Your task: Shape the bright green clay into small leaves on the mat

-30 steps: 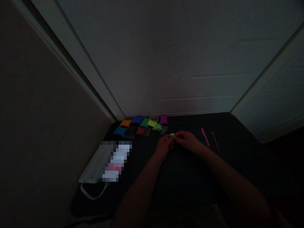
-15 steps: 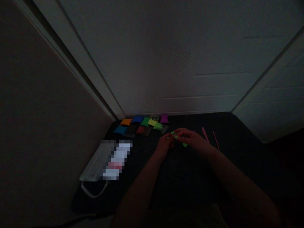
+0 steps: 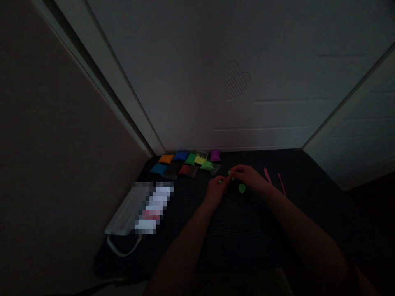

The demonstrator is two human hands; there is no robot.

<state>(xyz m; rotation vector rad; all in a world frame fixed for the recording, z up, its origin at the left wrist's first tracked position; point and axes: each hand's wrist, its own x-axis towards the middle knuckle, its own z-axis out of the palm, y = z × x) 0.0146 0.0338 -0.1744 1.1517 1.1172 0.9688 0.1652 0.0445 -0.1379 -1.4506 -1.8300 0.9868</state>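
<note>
My left hand [image 3: 216, 191] is closed around light green modelling clay, and a bit of the clay [image 3: 220, 181] shows at its fingers. The fingers of my right hand [image 3: 248, 176] pinch another bit of green clay [image 3: 230, 173] right beside the left fingertips. Whether the two bits are joined is hidden by the fingers. Below the right fingers, a small flattened green clay piece [image 3: 242, 188] lies on the dark table [image 3: 228, 230]. The picture is dim, so fine detail is lost.
Several coloured clay packets [image 3: 180, 156] lie along the back left, with an opened light green packet [image 3: 207, 165] nearest my hands. A pink knife-like tool [image 3: 267, 175] and a thin pink stick [image 3: 281, 183] lie right. A white face mask [image 3: 125, 218] and a blurred-out sheet [image 3: 156, 205] lie left.
My right fingers have shifted slightly and now pinch clay nearer the left fingertips. The flattened green piece on the table shows more fully. The view has moved slightly.
</note>
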